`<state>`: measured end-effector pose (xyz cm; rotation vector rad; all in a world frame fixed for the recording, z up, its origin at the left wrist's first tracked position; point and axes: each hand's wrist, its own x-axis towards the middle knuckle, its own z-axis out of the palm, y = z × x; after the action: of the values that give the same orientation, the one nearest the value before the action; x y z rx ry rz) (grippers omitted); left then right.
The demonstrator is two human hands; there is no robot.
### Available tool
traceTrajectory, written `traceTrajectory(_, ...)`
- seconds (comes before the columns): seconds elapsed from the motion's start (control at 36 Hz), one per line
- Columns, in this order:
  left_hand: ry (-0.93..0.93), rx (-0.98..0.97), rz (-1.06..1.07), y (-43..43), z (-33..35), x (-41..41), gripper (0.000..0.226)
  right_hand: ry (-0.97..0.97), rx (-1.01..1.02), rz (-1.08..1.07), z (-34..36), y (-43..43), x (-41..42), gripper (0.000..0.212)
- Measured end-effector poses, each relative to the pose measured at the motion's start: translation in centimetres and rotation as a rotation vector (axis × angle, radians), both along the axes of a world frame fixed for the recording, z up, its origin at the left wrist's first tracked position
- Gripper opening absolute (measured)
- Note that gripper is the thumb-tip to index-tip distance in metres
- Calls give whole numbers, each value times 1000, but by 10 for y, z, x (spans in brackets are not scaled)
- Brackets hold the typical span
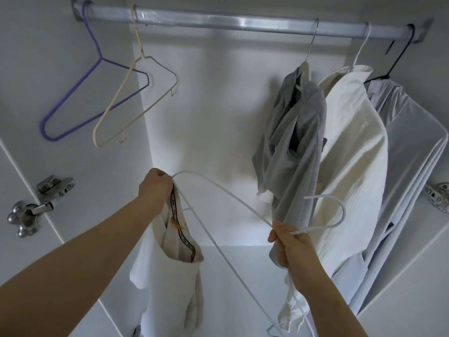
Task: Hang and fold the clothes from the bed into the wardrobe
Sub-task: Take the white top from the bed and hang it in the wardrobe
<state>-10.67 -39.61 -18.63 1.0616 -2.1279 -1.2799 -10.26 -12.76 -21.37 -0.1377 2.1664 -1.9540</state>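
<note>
Inside the open wardrobe, as seen from the head camera, the left hand (pixel 155 183) was closed in a pinch. Its fingers and thumb were curled round the neckline of a cream-white soft fabric garment (pixel 170 263), together with one shoulder end of a thin white wire hanger (pixel 232 196). The garment hung limp directly below this grip, with its printed black neck tape and a small orange tag just under the knuckles.

From the left grip the hanger arched across to the right hand (pixel 289 244), whose fingers were wrapped round the hanger's neck. The hook projected just beyond that grip. Whether the far shoulder of the garment was seated on the hanger could not be determined.

Well above both grips ran the silver metal rail (pixel 218 21). Above the left grip it carried a bare purple wire hanger (pixel 97 66) and a bare beige wire hanger (pixel 136 69). Above and behind the right grip hung a grey cloth garment (pixel 296 132), a white collared shirt (pixel 352 154) and a pale grey garment (pixel 408 142).

Handling assessment:
- **Garment:** it appeared light, soft and liable to slide off smooth wire. The taped neckline seam was judged the firmest place to hold it.
- **Hanger:** it looked springy and easily bent. It was best held at the neck, directly below the hook.
</note>
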Motion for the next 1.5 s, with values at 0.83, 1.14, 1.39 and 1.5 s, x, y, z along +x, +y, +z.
traceTrajectory(0.83, 385, -1236, -600, 83, 1, 22, 24, 225, 32, -24, 10, -17, -25, 46)
traceTrajectory(1.14, 269, -1049, -510, 76, 8, 18, 36, 609, -28, -228, 32, -18, -24, 13)
traceTrajectory(1.39, 295, -856, -385, 78, 26, 19, 25, 731, 284, 49, 29, -51, -17, 14)
traceTrajectory(1.5, 306, -827, -325, 76, 32, 21, 24, 497, 81, 196, 27, -57, -12, 16)
